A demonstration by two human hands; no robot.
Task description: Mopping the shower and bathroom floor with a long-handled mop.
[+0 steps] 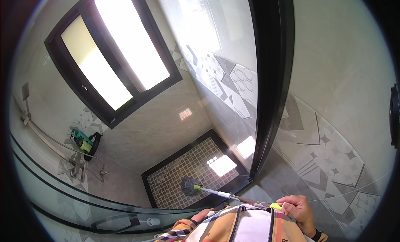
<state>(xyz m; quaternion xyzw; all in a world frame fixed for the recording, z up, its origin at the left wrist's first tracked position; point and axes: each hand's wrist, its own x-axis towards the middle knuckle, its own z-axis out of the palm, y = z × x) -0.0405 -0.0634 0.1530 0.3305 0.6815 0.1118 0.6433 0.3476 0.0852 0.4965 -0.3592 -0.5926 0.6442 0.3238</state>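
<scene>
My right hand [296, 208] is closed around the lime-green grip end of a mop [224, 194], close to my body at the lower right. The mop's pole slants away to the left, white in its front part and brownish nearer me. Its grey string head [189, 186] rests on the small-tiled shower floor [166, 179], below a lime-green collar. My left hand [202, 215] lies low beside the dark edge of the glass door, its fingers stretched out and partly hidden. It is apart from the mop pole.
A curved glass shower door [83, 202] with a dark handle [112, 222] spans the lower left. Bottles [83, 141] stand on a black corner shelf near a shower hose [62, 141]. A dark door frame [271, 75] rises on the right; a dark-framed window [112, 54] is opposite.
</scene>
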